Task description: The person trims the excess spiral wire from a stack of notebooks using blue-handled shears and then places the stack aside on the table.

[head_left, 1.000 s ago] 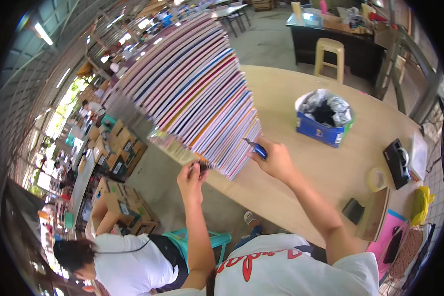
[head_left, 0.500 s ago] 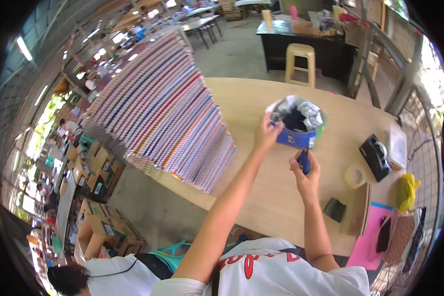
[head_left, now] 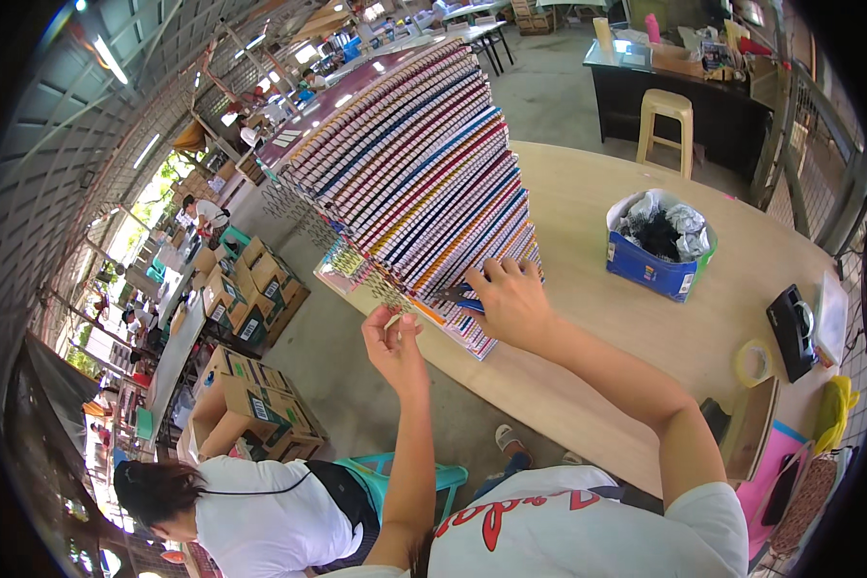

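Note:
A tall stack of spiral-bound notebooks (head_left: pixel 424 183) rises at the table's left side, its coil bindings facing me. Loose coil ends (head_left: pixel 390 289) stick out past the stack's left corner. My right hand (head_left: pixel 512 301) is closed around blue-handled pliers (head_left: pixel 467 299), held against the lower part of the stack with the dark jaws pointing left. Just below the coil ends is my left hand (head_left: pixel 395 352), its fingers curled and pinched near the corner. Whatever those fingertips hold is too small to make out.
A blue box (head_left: pixel 653 268) with a silvery lining and dark contents stands on the wooden table (head_left: pixel 588 366). At the right are a tape roll (head_left: pixel 752 362), a black tape dispenser (head_left: pixel 790 332) and a yellow bag (head_left: pixel 836 408). Another person (head_left: pixel 260 511) is at lower left near cardboard boxes (head_left: pixel 260 405).
Both hands have moved left from the blue box to the notebook stack. My left hand has let go of the box; my right hand has carried the pliers along. The view has turned left.

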Demonstrator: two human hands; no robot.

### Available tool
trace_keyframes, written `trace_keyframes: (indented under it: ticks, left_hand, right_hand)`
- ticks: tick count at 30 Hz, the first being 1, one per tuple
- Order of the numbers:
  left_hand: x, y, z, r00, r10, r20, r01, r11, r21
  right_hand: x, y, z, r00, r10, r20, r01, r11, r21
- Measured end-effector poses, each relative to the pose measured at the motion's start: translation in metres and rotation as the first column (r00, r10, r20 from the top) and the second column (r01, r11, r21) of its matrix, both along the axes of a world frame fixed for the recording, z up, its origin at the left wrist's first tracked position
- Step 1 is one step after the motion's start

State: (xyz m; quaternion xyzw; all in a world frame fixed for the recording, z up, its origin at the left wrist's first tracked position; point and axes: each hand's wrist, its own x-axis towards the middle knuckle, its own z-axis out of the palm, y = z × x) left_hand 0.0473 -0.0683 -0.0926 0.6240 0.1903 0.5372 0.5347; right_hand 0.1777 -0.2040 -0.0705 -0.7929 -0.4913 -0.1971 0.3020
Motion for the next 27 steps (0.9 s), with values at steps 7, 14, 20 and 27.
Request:
trace_keyframes:
  ticks: [7, 14, 20, 27]
  left_hand:
    - [0.003, 0.006, 0.014, 0.998, -0.031, -0.046, 0.030, 0.999, -0.015]
    - [0.002, 0.009, 0.015, 0.997, -0.049, -0.054, 0.049, 0.999, -0.002]
    - [0.001, 0.015, 0.010, 0.996, -0.078, -0.039, 0.079, 0.997, 0.016]
    - [0.001, 0.016, 0.012, 0.996, -0.038, -0.081, 0.040, 0.999, 0.032]
  right_hand:
    - [-0.005, 0.018, -0.003, 0.996, -0.044, 0.076, 0.044, 0.999, -0.004]
    - [-0.004, 0.021, 0.001, 0.995, -0.065, 0.082, 0.069, 0.996, -0.050]
    - [0.005, 0.024, 0.011, 0.995, 0.016, 0.103, -0.003, 0.992, -0.128]
    - [0.017, 0.020, 0.020, 0.996, 0.091, -0.016, -0.092, 0.959, -0.268]
